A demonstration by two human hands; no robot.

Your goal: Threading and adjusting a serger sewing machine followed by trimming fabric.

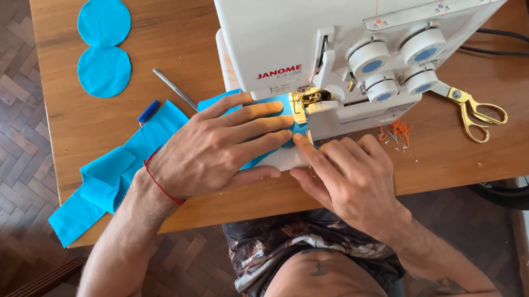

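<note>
Left hand: my left hand (215, 148) lies palm down at frame centre, fingers (257, 126) stretched out flat and close together, pressing the blue fabric strip (116, 173) onto the machine bed. It grips nothing; it only bears down.
Right hand: my right hand (346, 177) sits just below and right of the left, fingers loosely curled, the index fingertip (299, 141) touching the fabric edge right before the presser foot (303, 103). Nothing is pinched in it.
Fabric: the strip runs from lower left of the frame, folded and bunched there, up under my left hand to the gold-coloured foot.
Machine: white overlock sewing machine (331, 34) fills the upper centre and right, with four round dials (394, 61) on its front.
Table: wooden table (178, 31).
Upper left: two blue fabric circles (104, 45), touching each other.
Left of the machine: a metal pointed tool (174, 88) and a blue pen cap (148, 111), near the fabric.
Right: gold-handled scissors (473, 108), well apart from my hands; orange thread scraps (398, 133) lie by the machine base.
</note>
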